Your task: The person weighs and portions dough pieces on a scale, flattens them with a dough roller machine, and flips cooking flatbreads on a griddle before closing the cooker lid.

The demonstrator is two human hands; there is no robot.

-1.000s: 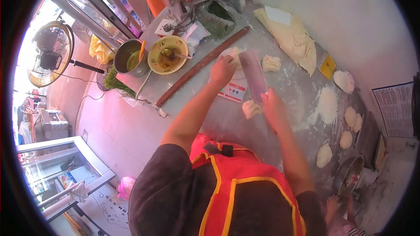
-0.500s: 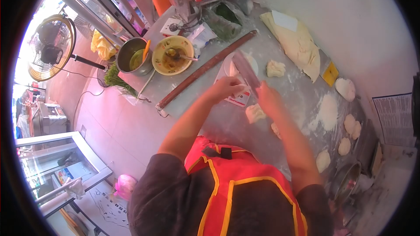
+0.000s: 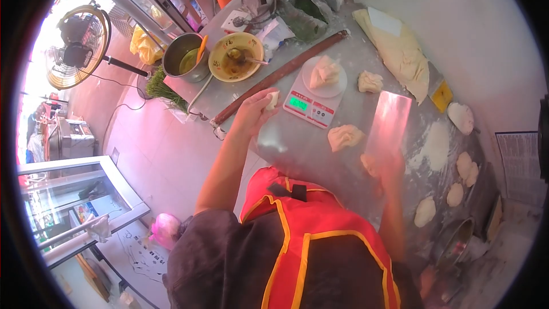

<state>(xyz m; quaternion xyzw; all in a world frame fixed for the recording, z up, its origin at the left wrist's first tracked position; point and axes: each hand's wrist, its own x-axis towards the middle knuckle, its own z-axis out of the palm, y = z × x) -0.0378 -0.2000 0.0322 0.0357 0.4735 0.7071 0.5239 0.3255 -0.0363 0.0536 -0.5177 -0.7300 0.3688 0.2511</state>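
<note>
My left hand [image 3: 257, 114] is raised left of the kitchen scale [image 3: 309, 107], with its fingers closed on a small piece of dough [image 3: 273, 100]. A larger dough lump [image 3: 325, 73] rests on the scale's round plate, and the display glows green with digits too small to read. My right hand [image 3: 386, 166], smeared by motion, grips a cleaver [image 3: 390, 119], its broad rectangular blade pointing away from me over the worktop. Between scale and cleaver lies another dough piece [image 3: 345, 137]. A further dough lump [image 3: 370, 82] sits behind the blade.
A long wooden rolling pin [image 3: 280, 77] lies left of the scale. Beyond it stand a patterned bowl [image 3: 217, 68] with a spoon and a metal pot [image 3: 171, 63]. A big dough slab [image 3: 400, 57], flour [image 3: 434, 146] and several dough rounds [image 3: 454, 194] occupy the right side.
My hands have moved apart: the left one away to the left with the small dough piece, the right one to the right with the cleaver. The scale and the dough on it are now uncovered.
</note>
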